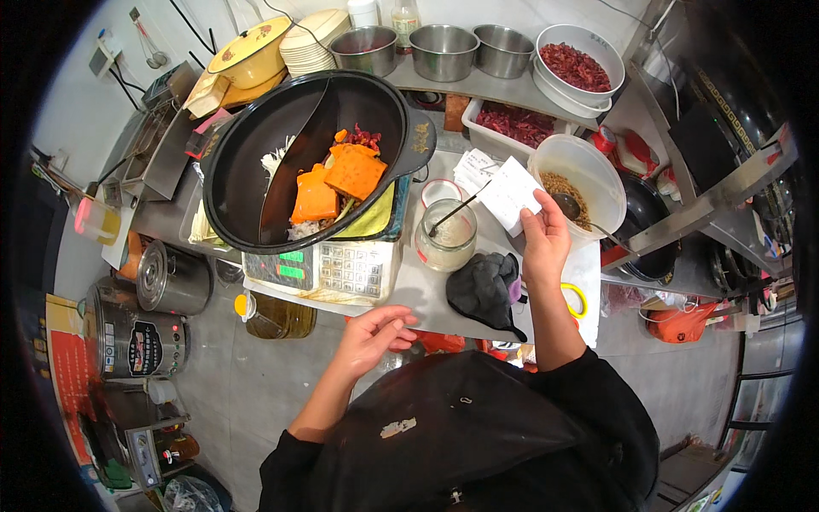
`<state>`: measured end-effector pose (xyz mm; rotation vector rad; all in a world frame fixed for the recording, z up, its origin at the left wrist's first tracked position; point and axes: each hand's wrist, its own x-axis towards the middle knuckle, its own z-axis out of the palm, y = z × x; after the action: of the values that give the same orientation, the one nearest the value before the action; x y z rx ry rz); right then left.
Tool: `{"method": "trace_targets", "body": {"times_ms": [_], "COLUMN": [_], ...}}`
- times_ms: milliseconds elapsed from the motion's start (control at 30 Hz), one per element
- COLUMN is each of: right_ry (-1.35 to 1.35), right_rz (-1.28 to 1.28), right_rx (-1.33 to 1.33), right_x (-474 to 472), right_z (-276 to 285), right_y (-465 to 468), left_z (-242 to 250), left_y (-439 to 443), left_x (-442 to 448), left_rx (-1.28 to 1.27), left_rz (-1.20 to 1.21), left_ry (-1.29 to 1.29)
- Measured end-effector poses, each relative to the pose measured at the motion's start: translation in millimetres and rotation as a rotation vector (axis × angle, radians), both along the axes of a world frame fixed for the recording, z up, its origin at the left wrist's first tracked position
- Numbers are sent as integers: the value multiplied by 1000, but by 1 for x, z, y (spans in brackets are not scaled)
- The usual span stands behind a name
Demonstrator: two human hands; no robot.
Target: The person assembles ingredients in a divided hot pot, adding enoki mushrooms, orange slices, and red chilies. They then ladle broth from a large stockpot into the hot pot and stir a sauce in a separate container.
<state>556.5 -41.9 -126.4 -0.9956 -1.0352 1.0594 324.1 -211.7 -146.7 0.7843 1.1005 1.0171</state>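
Observation:
Between thumb and fingers my right hand (547, 240) holds a white paper slip (510, 195) that bears writing. My left hand (377, 336) hovers off the counter's front edge with nothing in it, its fingers loosely apart. On a digital scale (352, 272) sits a black divided hot pot (237, 173). Orange blocks (355, 171), apparently hot pot base, lie in its right compartment with dried red chillies. Pale shreds (277, 157) lie by the divider. A glass jar (446, 235) with a thin dark-handled utensil stands left of the slip, and a dark cloth (483, 291) lies in front.
A translucent tub (601, 166) of brown granules holds a ladle. More slips (473, 168) lie behind the jar. Along the back are steel pots (445, 54), a white bowl (550, 38) and a tub (470, 121), with red chillies in the last two. A metal bar (710, 205) crosses the right side.

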Motion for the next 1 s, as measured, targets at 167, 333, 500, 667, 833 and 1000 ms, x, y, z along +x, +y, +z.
{"method": "trace_targets", "body": {"times_ms": [167,333,500,667,833,1000], "right_ry": [409,561,661,739,798,815], "right_rz": [208,284,295,-29,-138,-140], "right_rx": [-195,-398,-399,-380,-303,-271], "right_x": [-2,-5,-20,-45,-57,-57], "right_z": [-9,-37,-54,-63,-71,-79], "right_y": [12,25,53,82,105,128], "left_z": [-3,11,27,26,15,14], "left_y": [11,38,100,149,156,147], "left_x": [-8,-10,1,22,21,12], "left_rx": [60,265,654,801,808,843], "left_rz": [56,-15,-137,-212,-205,-206], "left_ry": [26,368,832,1167,942,885]}}
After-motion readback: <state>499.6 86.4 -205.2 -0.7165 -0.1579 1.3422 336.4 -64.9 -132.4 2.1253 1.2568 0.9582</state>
